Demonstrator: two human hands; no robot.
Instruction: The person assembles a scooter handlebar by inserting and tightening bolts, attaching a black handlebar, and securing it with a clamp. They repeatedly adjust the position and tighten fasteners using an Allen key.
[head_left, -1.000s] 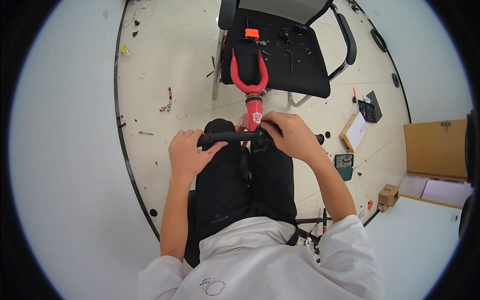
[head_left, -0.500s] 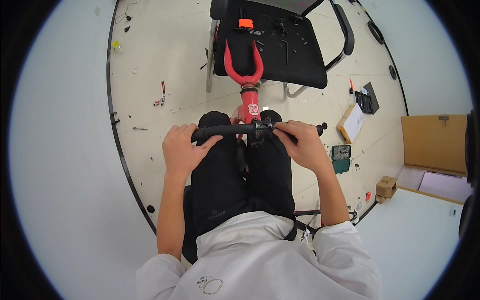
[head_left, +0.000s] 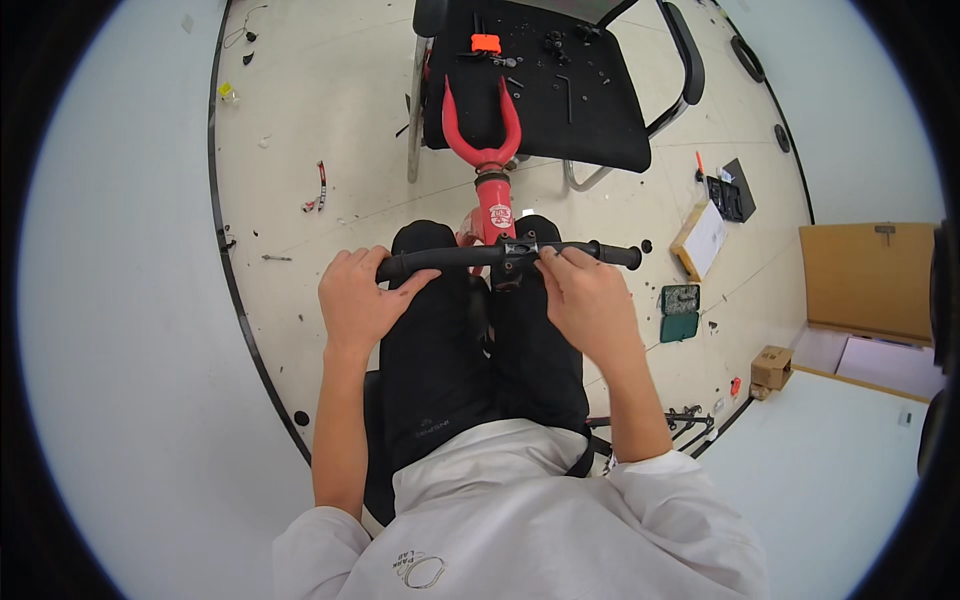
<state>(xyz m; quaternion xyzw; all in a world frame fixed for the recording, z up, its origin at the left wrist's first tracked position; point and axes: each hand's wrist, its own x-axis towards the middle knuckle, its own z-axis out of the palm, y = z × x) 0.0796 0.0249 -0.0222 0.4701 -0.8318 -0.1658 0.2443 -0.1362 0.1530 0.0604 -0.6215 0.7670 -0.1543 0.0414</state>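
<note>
Crosswise, handlebar (black) inside left grip

handlebar — matt, smooth | fork — glossy, smooth | chair seat: matt cloth | shirt: cloth

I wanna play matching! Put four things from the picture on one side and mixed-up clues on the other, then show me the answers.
Things:
1. black handlebar
2. fork
3. orange piece
4. green case

Clues:
A. lying on the black chair seat
B. open on the floor
C. held in the person's left hand
D. red, with two prongs

Right pairs: 1-C, 2-D, 3-A, 4-B
</note>
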